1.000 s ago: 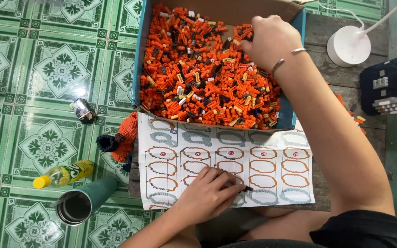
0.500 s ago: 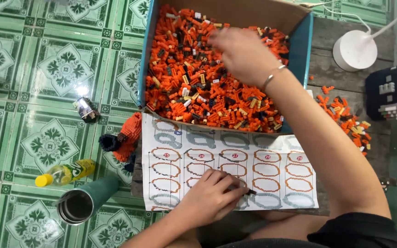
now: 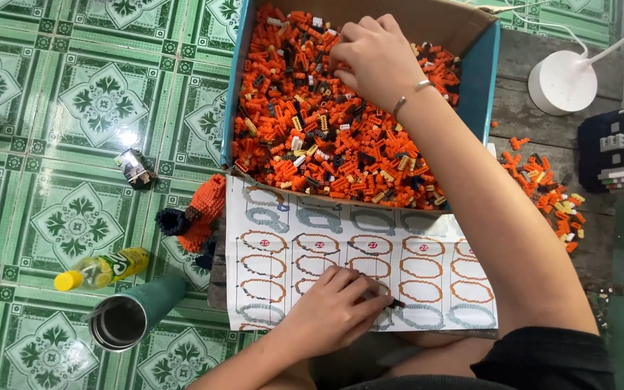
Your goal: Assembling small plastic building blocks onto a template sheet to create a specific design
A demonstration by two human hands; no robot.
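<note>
Bricks: small orange, black and pale building bricks (image 3: 312, 137) fill a blue-sided cardboard box (image 3: 487, 87) on the floor; our right hand (image 3: 377, 61) is in the heap at its far end.
Right fingers: curled down among the bricks; the tips are buried, so we cannot tell whether they grip a piece.
Left fingers: bunched narrow on the printed sheet (image 3: 427, 267), apparently pinching a small dark piece (image 3: 396, 304) at the tips; it is too small for us to identify.
Left hand (image 3: 337, 310): resting flat on the sheet's near edge.
Sheet: rows of orange and grey oval outlines; its far edge is tucked under the box, its near part covered by our hand.
Loose pile: more orange bricks (image 3: 547, 188) on the wooden board right of the box.
Cup: a dark green tumbler (image 3: 135, 318) on its side on the tiles, interior too dark to read.
Bottle: yellow-capped bottle (image 3: 99, 269) lying just beside it, holding yellowish liquid.
Cut off: a white round lamp base (image 3: 561, 81), its stem leaving the frame.
</note>
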